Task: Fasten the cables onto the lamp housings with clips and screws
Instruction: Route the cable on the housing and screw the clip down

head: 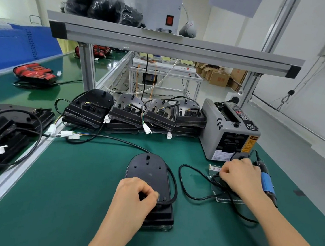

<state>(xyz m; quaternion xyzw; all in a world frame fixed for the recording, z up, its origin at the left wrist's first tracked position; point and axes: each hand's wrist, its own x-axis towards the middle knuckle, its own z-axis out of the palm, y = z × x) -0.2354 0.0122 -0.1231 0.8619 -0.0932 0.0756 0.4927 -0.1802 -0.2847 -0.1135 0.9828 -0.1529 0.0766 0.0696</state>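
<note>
On the green mat (78, 184), a housing (149, 169) lies near centre. The left hand (132, 195) pinches its cable (174, 190) at the near end. To the right, the right hand (240, 175) curls into a clear tray (221, 196) beside a blue screwdriver (267, 183); whether it holds anything I cannot tell.

Left hand (134, 195) covers the near end of the lamp housing (149, 171), so can't tell if its curled fingers hold anything. Right of the housing, the right hand (238, 177) blocks whatever's in the clear tray (227, 200). Far left of it, the stacked housings (5, 128) run off the edge.
</note>
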